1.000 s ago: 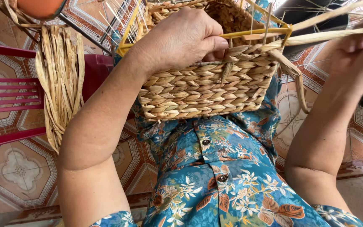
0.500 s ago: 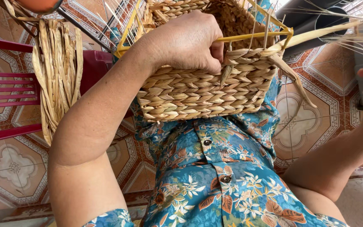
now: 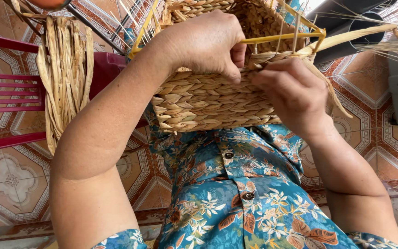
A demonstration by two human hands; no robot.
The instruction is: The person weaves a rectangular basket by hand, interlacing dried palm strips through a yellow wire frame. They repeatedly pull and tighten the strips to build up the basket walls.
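While the woven basket (image 3: 217,99) is sitting in the upper middle of the frame, propped against the person's floral blue shirt (image 3: 249,198), both hands are working at its top edge. The left hand (image 3: 206,44) is curling over the rim, fingers pressed together and hooked inside, thumb bearing down on the outer wall just beside the yellow wire frame (image 3: 282,38). The right hand (image 3: 291,92) is meeting it from the right of the frame, fingertips bunched and pinching a flat straw strand (image 3: 346,39) where it is entering the weave; the strand's free end is trailing off toward the upper right. Judging by how things lie, the work looks well advanced: the near wall is showing many finished braided rows, packed tight from the bottom up to the rim. What seems left is the top course, since bare wire and thin upright stakes are still standing proud of the weave along the upper edge. A bundle of dried straw (image 3: 63,78) is hanging at the upper left beside a red chair (image 3: 5,92), suggesting material is waiting for more rows.
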